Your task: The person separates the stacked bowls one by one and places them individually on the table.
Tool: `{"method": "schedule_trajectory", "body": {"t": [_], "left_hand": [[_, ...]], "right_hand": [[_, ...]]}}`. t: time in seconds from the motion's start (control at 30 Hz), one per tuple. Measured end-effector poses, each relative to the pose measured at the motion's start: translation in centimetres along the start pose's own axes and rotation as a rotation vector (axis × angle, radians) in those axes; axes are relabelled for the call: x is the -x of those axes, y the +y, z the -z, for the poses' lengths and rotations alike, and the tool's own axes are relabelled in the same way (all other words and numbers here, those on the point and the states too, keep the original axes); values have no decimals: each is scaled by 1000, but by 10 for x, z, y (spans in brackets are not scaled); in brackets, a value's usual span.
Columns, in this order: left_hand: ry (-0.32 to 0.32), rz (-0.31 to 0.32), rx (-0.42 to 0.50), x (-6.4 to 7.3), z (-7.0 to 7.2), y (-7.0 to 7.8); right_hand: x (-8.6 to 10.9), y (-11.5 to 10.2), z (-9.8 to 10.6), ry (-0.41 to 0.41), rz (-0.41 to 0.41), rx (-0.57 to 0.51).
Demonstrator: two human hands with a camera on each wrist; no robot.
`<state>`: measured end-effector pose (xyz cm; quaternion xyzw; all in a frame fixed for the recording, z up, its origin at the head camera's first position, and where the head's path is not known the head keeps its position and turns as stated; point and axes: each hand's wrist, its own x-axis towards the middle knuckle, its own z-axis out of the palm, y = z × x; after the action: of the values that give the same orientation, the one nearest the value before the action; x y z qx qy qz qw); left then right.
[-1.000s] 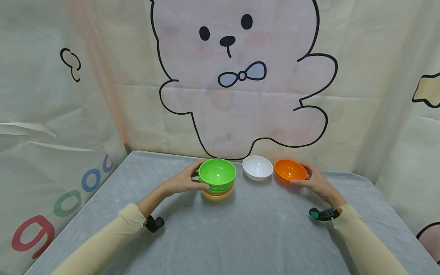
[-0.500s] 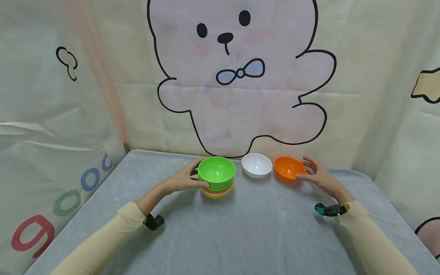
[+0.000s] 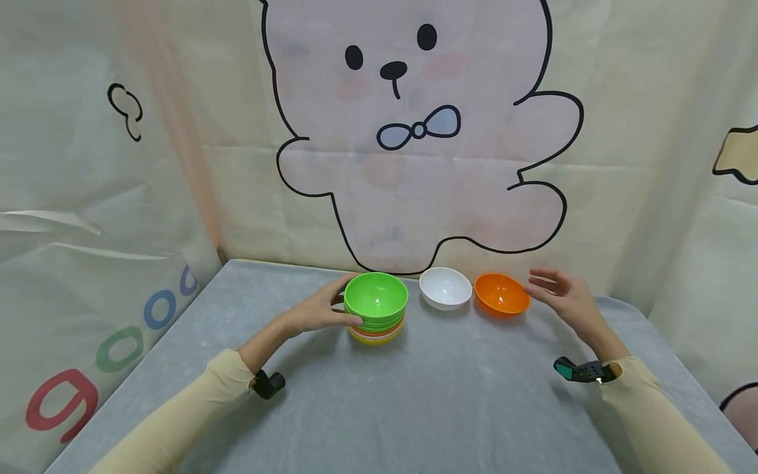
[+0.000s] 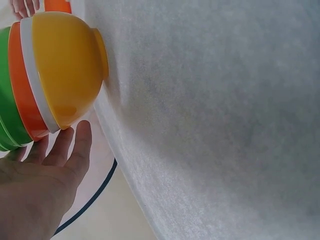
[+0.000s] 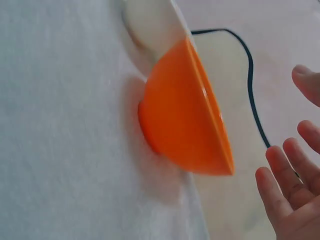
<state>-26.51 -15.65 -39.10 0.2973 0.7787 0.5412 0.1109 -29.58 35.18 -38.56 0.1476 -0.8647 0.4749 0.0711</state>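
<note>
A stack of bowls [image 3: 376, 299] stands left of centre near the table's back edge. Green bowls [image 4: 7, 107] are on top; below come an orange one [image 4: 24, 90], a white one [image 4: 39, 82] and a yellow one [image 4: 70, 65] at the bottom. My left hand [image 3: 320, 311] holds the stack's left side, thumb in front and fingers behind. A separate orange bowl [image 3: 502, 295] sits upright on the table at the right. Just right of its rim is my right hand [image 3: 573, 304], fingers loosely spread and holding nothing; the right wrist view shows a gap between them [image 5: 292, 175].
A white bowl [image 3: 445, 288] stands upright between the stack and the separate orange bowl. Grey cloth [image 3: 414, 408] covers the table. Behind it hangs a pale curtain [image 3: 628, 118] with a bear drawing, and another curtain [image 3: 77, 197] hangs at the left.
My right hand has let go of the separate orange bowl and drawn back to the right, fingers loosening. The left hand and the stack have stayed in place.
</note>
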Motion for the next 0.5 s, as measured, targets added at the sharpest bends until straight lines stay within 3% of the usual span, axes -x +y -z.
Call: {"method": "schedule_trajectory", "body": {"t": [0.27, 0.5], "left_hand": [[-12, 3, -7, 1, 1, 4], [-14, -9, -20, 0, -1, 3]], "right_hand": [[4, -18, -11, 0, 102, -47], [5, -31, -24, -105, 108, -119]]}}
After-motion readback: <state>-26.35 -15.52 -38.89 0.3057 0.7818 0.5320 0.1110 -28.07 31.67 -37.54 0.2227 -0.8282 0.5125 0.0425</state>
